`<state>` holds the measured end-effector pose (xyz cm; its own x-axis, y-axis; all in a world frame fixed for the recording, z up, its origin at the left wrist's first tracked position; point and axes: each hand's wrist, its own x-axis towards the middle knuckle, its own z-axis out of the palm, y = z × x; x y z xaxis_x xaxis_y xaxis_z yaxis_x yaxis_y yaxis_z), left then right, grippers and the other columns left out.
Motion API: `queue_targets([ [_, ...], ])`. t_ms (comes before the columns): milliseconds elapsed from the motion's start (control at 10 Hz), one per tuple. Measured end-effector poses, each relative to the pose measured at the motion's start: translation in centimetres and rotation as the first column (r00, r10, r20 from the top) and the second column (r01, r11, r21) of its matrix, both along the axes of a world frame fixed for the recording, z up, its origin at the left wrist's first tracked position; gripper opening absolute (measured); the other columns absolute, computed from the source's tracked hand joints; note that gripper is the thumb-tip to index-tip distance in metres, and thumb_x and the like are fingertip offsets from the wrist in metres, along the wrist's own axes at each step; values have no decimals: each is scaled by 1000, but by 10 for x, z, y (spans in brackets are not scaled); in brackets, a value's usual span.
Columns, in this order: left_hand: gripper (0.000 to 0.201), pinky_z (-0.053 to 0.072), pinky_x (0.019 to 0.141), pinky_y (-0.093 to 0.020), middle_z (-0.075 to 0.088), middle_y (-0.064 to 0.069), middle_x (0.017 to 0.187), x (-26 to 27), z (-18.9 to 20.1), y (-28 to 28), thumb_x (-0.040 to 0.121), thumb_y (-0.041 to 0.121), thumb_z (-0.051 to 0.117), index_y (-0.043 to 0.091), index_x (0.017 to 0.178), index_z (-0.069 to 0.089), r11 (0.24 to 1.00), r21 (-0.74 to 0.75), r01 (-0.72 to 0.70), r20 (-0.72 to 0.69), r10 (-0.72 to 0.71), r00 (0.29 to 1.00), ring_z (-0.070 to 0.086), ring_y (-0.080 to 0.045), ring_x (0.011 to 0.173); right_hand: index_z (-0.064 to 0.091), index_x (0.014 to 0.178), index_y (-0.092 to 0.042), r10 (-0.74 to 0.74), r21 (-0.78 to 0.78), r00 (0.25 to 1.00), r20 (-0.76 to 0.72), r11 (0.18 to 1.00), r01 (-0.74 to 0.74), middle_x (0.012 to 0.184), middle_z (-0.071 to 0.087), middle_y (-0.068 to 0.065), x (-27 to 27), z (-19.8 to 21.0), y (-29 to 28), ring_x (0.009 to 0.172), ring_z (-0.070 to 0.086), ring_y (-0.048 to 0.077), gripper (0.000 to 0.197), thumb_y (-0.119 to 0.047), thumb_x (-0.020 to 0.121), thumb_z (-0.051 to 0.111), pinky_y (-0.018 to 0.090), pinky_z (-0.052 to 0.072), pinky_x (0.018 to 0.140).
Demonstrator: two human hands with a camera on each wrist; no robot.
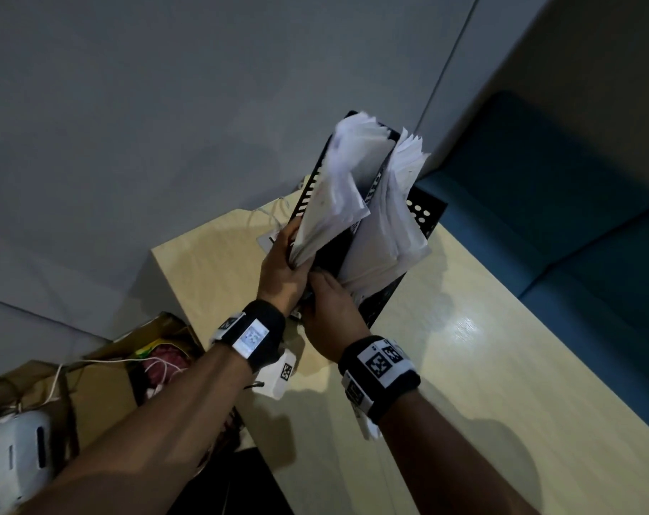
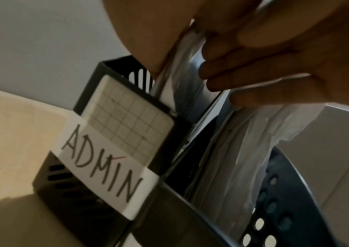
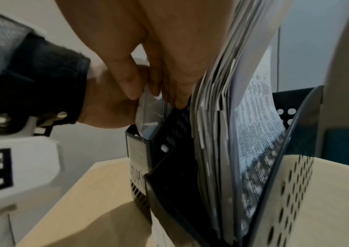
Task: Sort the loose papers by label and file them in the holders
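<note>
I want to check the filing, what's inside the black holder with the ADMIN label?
The ADMIN holder contains a sheaf of white papers, gripped at its near end by the left hand. Their print and the holder's bottom are hidden.

Holders [image 1: 425, 213] perforated matt black; papers [image 1: 334, 202] white; table [image 1: 464, 347] glossy pale wood

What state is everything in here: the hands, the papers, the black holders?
left hand: grips a sheaf of papers at its lower edge, over the left holder.
right hand: fingers reach in beside the left hand; its grip is hidden.
left holder: upright, labelled ADMIN.
right holder: upright, stuffed with papers that stick out above it.
cardboard box: open, beside the table.
</note>
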<state>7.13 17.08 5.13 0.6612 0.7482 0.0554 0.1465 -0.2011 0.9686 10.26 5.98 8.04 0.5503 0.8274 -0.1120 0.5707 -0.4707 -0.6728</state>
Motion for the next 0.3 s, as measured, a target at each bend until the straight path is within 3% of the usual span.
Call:
queue_targets([
  [100, 77, 46, 91, -13, 53, 13, 126, -13, 10, -4, 76, 9, 77, 14, 142, 38, 982, -170, 79, 127, -58, 990, 52, 8, 114, 58, 122, -5, 64, 25, 998, 21, 998, -64, 128, 54, 11, -5, 7, -8, 114, 54, 28, 33, -1, 91, 49, 33, 43, 98],
  [200, 100, 38, 103, -15, 38, 22, 136, -37, 14, -5, 59, 7, 85, 23, 143, 34, 992, -48, 114, 113, -108, 988, 35, 12, 129, 63, 121, -13, 155, 27, 988, 23, 987, -156, 122, 62, 4, -11, 26, -36, 107, 58, 20, 30, -9, 94, 51, 27, 46, 93],
  [300, 70, 34, 95, -3, 43, 20, 131, -76, 14, -22, 72, 21, 76, 25, 135, 45, 972, 174, 158, -8, -159, 987, 39, 15, 120, 65, 119, -23, 162, 88, 987, -22, 983, -160, 111, 68, -7, -9, 49, -87, 96, 62, 6, 26, -22, 96, 52, 24, 51, 85],
])
